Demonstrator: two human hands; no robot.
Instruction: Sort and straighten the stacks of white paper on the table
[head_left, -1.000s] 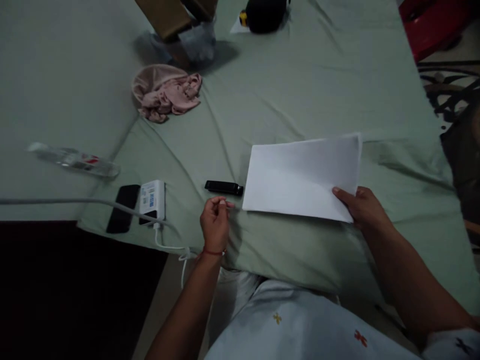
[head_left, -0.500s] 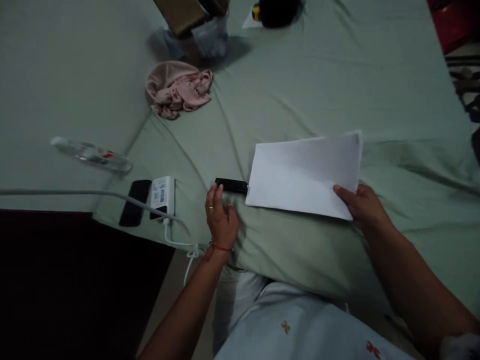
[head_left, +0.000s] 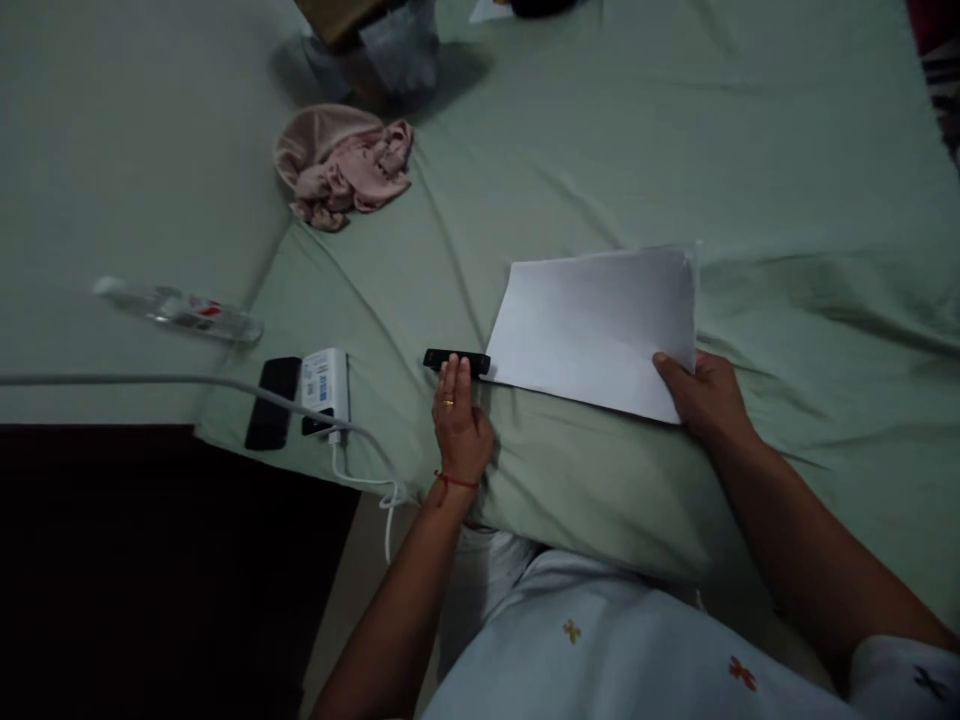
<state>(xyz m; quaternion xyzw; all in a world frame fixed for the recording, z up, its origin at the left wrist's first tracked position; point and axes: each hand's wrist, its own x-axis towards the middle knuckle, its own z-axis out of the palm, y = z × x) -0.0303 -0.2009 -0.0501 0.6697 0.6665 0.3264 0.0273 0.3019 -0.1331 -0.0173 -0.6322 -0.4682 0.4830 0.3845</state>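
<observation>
A stack of white paper sheets [head_left: 592,325] lies slanted over the green bed sheet. Its right end is in the grip of my right hand [head_left: 709,400], thumb on top and the other fingers underneath. At the lower left corner of the paper is a slim black stapler [head_left: 439,358], its right end meeting the paper edge. My left hand [head_left: 461,425], with a ring and a red wrist string, rests stretched-out fingers on top of the stapler. Whether the paper sits inside the stapler's jaw cannot be made out.
To the left lie a black phone [head_left: 271,405], a white power bank [head_left: 324,385] with a white cable, and a plastic bottle [head_left: 187,312]. A grey cord [head_left: 150,379] crosses in front. Farther back are a pink cloth [head_left: 345,170] and a container [head_left: 397,60].
My left hand has shifted right, from the stapler's left end onto its middle. The paper and my right hand appear slightly higher and farther left, partly because the view moved.
</observation>
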